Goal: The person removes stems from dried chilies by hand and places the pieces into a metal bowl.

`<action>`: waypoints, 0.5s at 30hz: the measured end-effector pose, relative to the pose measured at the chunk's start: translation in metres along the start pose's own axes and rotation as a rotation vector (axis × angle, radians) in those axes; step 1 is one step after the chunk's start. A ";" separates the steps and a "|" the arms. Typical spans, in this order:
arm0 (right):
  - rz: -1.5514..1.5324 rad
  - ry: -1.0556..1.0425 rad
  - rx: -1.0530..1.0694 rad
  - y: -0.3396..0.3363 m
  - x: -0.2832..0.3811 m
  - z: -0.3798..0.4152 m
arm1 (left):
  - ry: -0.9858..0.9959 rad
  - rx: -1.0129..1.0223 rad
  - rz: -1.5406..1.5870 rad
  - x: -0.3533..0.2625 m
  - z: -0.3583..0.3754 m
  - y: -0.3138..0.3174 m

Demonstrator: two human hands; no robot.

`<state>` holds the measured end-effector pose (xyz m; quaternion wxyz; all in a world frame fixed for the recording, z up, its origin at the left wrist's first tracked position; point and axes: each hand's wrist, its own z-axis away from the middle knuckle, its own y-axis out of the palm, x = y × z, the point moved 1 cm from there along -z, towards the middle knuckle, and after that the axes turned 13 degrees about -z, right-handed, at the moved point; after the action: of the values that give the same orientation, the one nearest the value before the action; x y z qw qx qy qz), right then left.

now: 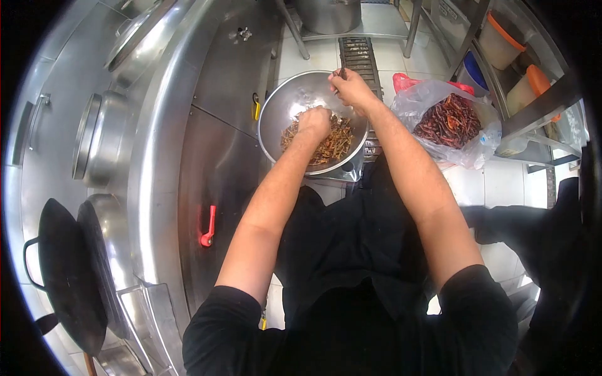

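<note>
A large steel bowl (271,103) stands low in front of me, with a heap of brownish, stick-like dried pieces (338,139) in its bottom. My left hand (315,122) is inside the bowl over the heap, its fingers curled closed; what they hold, if anything, is hidden. At the bowl's far right rim, my right hand (353,89) pinches a small dark dried chili (342,74). To the right, dark red dried chilies (453,120) fill an open clear plastic bag (411,106) on the floor.
A steel counter front with a red lever (208,230) runs along my left. Beyond the bowl lies a floor drain grate (357,53) below a steel stand (376,22). Shelving with orange-lidded tubs (501,42) is at right. A black wok (69,276) sits at lower left; a person's dark-clothed leg (533,219) is at right.
</note>
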<state>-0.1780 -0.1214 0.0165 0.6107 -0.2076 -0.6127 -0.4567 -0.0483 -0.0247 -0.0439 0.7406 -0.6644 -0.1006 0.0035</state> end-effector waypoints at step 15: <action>0.445 -0.188 0.118 0.014 -0.026 -0.002 | -0.167 -0.284 0.818 0.036 0.005 -0.041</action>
<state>-0.1606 -0.1082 -0.0040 0.6477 -0.3430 -0.6315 -0.2529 -0.0186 -0.0191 0.0022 0.5689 -0.7423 0.1116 0.3360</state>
